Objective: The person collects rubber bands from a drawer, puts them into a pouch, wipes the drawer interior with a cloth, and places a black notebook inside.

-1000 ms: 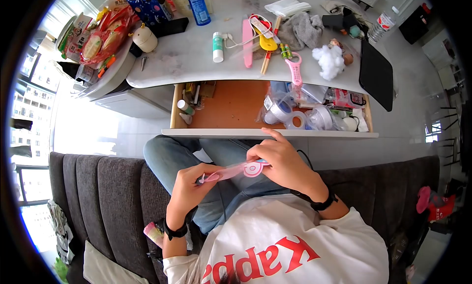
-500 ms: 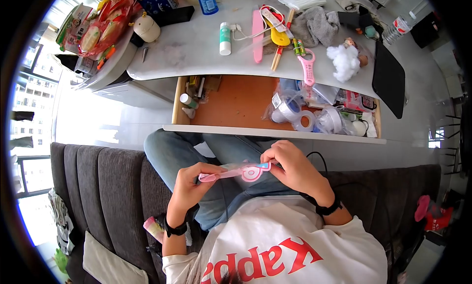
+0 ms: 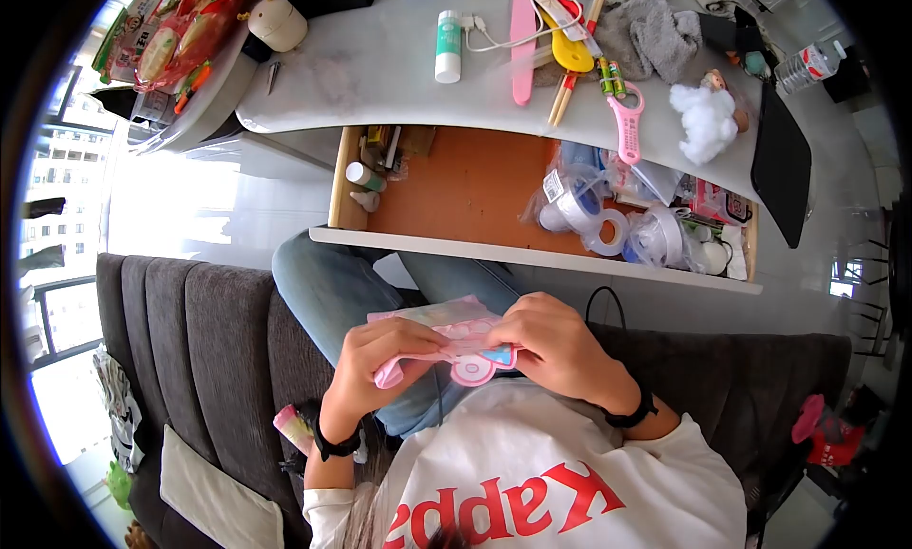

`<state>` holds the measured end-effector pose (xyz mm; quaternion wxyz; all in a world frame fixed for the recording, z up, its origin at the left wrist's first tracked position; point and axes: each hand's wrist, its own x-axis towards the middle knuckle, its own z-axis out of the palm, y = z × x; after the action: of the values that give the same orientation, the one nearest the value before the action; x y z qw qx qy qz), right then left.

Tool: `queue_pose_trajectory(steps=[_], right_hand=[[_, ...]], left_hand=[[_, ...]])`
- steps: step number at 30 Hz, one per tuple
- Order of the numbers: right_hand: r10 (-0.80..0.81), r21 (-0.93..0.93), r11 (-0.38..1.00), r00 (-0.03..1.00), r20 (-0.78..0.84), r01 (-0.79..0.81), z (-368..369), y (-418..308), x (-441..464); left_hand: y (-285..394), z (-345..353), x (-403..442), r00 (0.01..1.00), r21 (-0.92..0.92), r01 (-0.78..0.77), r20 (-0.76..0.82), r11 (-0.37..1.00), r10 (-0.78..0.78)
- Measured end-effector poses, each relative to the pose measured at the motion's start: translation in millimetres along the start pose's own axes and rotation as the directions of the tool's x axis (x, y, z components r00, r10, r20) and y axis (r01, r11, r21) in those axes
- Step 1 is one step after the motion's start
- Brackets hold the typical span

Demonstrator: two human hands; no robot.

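Left hand (image 3: 385,359): fingers curled, pinching the left end of the pink packet (image 3: 459,323) against the thumb.
Right hand (image 3: 556,348): fingers bent, pinching the packet's right end.
Packet: just below the middle of the frame, stretched between both hands; clear film rises above the fingertips, a round pink-and-white shape with a blue patch shows below them.
Shirt (image 3: 570,435): bottom of the frame, red letters reading "Kappa", upside down, the last letter partly hidden.
Drawer (image 3: 465,193): open above the hands, tape rolls (image 3: 611,234) at its right.
Tube (image 3: 448,47): upper middle, teal label, writing too small.
Bottle (image 3: 809,66): upper right, red-and-white label, unreadable.
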<state>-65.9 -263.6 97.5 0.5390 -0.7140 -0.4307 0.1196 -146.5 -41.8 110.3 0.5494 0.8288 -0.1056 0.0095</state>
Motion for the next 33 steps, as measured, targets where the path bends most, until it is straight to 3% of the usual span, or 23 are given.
queue_pose_trajectory(steps=[6, 10, 14, 20, 24, 27, 30, 33], right_hand=[[0.067, 0.094, 0.993, 0.998, -0.017, -0.065, -12, 4, -1], [0.097, 0.088, 0.992, 0.995, -0.025, -0.094, -8, 0, 1], [0.174, 0.127, 0.977, 0.984, -0.030, -0.169, -16, 7, 7], [0.216, 0.086, 0.973, 0.976, -0.016, -0.214, -22, 25, 2], [0.236, 0.193, 0.955, 0.971, -0.028, -0.227, -19, 31, 0], [0.179, 0.106, 0.978, 0.984, 0.012, -0.179, -24, 24, 10], [-0.051, -0.071, 0.996, 0.990, 0.130, 0.061, -17, 19, 19], [-0.030, -0.163, 0.986, 0.995, 0.094, 0.045, -3, 11, 16]], left_hand=[[-3, -8, -1, 0.999, -0.030, -0.021, -0.047, 0.999, 0.019], [-4, -18, -2, 0.999, 0.061, 0.045, -0.004, 0.997, -0.045], [-13, -25, -15, 0.985, 0.049, 0.158, -0.077, 0.986, -0.154], [-14, -20, 0, 0.993, 0.224, 0.098, -0.083, 0.970, -0.081], [-13, -17, 7, 0.993, 0.203, 0.092, -0.092, 0.975, -0.074], [-9, -15, 12, 0.998, 0.242, 0.052, -0.050, 0.969, -0.041], [-2, -4, 18, 1.000, 0.327, -0.018, -0.007, 0.945, 0.022], [5, 1, 22, 0.998, 0.392, -0.065, 0.019, 0.918, 0.062]])
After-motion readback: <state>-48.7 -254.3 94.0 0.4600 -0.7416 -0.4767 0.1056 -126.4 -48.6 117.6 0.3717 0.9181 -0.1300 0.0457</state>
